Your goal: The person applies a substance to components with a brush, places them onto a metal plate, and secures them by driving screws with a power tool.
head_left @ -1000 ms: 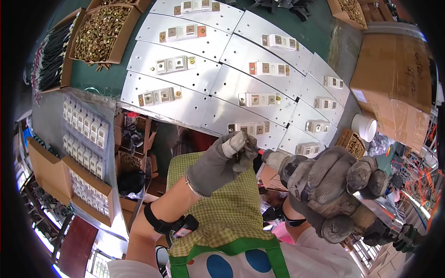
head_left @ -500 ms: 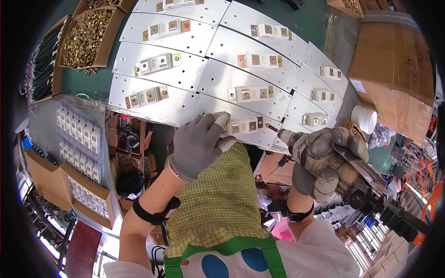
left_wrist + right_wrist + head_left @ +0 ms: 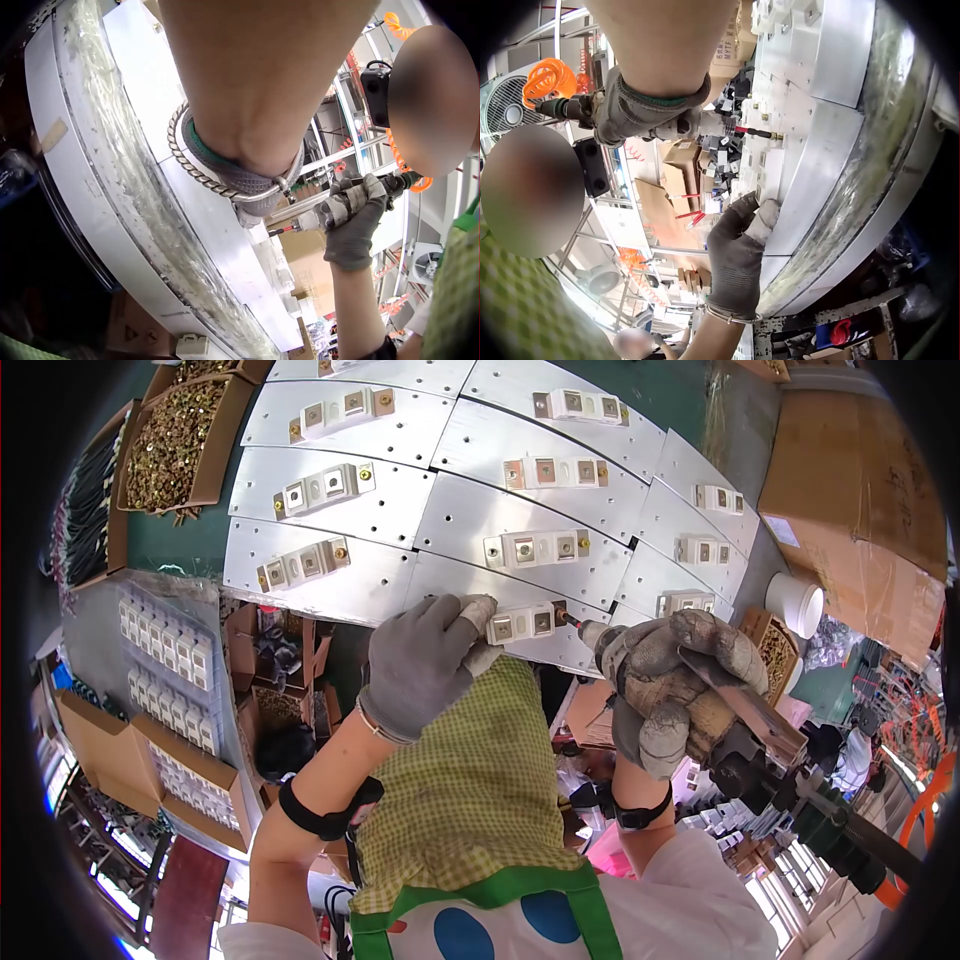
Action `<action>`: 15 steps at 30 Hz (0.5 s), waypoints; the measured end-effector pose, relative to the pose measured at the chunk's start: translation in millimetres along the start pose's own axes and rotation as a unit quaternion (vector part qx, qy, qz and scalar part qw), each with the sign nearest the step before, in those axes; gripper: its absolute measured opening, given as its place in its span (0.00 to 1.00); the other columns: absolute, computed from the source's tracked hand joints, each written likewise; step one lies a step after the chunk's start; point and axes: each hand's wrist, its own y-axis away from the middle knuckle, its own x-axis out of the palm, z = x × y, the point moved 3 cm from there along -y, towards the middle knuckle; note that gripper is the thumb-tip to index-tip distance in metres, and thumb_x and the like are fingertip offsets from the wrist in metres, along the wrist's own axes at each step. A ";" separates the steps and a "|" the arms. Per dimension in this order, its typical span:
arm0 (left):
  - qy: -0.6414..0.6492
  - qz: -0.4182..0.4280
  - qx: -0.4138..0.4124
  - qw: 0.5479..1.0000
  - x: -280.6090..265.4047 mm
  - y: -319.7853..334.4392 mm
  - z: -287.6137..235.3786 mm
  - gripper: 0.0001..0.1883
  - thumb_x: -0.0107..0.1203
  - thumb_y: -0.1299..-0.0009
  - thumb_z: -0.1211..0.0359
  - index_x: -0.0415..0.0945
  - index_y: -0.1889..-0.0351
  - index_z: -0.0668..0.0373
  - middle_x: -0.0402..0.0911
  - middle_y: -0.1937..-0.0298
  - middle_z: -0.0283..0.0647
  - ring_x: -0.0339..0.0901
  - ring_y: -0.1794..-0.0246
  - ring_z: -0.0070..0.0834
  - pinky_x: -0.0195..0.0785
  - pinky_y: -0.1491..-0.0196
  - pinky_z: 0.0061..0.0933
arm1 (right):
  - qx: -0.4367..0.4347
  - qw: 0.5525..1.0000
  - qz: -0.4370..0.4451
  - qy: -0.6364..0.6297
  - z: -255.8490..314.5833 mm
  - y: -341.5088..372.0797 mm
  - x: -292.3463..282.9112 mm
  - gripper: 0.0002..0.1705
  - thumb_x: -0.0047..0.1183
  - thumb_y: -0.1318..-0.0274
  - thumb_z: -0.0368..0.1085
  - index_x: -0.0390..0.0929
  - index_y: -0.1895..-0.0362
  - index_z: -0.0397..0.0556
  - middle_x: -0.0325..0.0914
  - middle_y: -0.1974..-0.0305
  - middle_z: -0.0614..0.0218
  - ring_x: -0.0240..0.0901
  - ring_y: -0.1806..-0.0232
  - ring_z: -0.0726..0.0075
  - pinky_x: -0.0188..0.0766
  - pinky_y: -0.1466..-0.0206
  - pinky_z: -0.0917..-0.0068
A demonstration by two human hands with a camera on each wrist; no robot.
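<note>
My gloved left hand (image 3: 425, 660) holds the left end of a white plastic block (image 3: 522, 623) between thumb and forefinger, on the near edge of the metal plates. Wrapped around a power screwdriver (image 3: 738, 772) is my gloved right hand (image 3: 660, 695), to the right of the block. The tool's red-and-black bit (image 3: 571, 620) points left, its tip right at the tab on the block's right end. In the right wrist view, the bit meets a small brass screw (image 3: 778, 137) there. The block's far left end is partly hidden by my left fingertips.
Overlapping metal plates (image 3: 450, 510) carry several similar white blocks. Boxes of brass hardware (image 3: 175, 445) and dark cables (image 3: 85, 510) stand at the left, with trays of white parts (image 3: 165, 645) below. A large carton (image 3: 845, 490) and a white tub (image 3: 795, 605) stand at the right.
The left hand moved from beside the right hand over to the block's left end. The screwdriver bit came up and left to the block's right end. The head view shifted slightly.
</note>
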 end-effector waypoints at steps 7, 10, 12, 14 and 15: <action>-0.015 -0.007 0.011 1.000 -0.7 -0.5 -1.1 0.20 0.63 0.52 0.63 0.76 0.62 0.60 0.71 0.76 0.34 0.71 0.79 0.29 0.63 0.79 0.27 | -0.023 0.997 0.011 0.071 1.3 17.6 -12.0 0.30 0.60 0.55 0.36 0.63 0.46 0.45 0.71 0.55 0.49 0.72 0.62 0.49 0.70 0.60 0.38; -0.014 -0.009 0.016 1.000 0.8 1.3 0.1 0.20 0.63 0.52 0.62 0.76 0.62 0.60 0.71 0.76 0.34 0.71 0.79 0.29 0.64 0.78 0.27 | -0.013 0.992 0.026 0.119 0.5 20.1 -19.8 0.32 0.62 0.57 0.36 0.63 0.47 0.45 0.71 0.57 0.49 0.73 0.63 0.50 0.72 0.61 0.43; -0.009 -0.010 0.018 1.000 2.3 2.5 1.2 0.20 0.63 0.52 0.62 0.76 0.61 0.60 0.72 0.75 0.34 0.71 0.78 0.29 0.64 0.78 0.27 | -0.019 0.989 0.041 0.138 -5.9 21.2 -25.9 0.34 0.64 0.59 0.37 0.63 0.48 0.44 0.72 0.57 0.50 0.73 0.63 0.52 0.73 0.62 0.46; -0.003 -0.012 0.018 1.000 1.7 1.7 0.6 0.20 0.63 0.52 0.62 0.76 0.61 0.60 0.72 0.75 0.34 0.71 0.78 0.29 0.64 0.78 0.27 | -0.026 0.989 0.037 0.139 -10.4 20.2 -25.6 0.34 0.65 0.60 0.37 0.63 0.48 0.44 0.72 0.58 0.50 0.73 0.63 0.52 0.74 0.63 0.48; 0.000 -0.013 0.019 1.000 1.2 1.3 0.3 0.20 0.62 0.52 0.62 0.76 0.61 0.60 0.72 0.75 0.34 0.71 0.78 0.29 0.64 0.78 0.27 | -0.028 0.990 0.032 0.136 -11.2 19.4 -23.9 0.34 0.65 0.60 0.37 0.63 0.48 0.44 0.72 0.58 0.50 0.73 0.63 0.53 0.74 0.63 0.48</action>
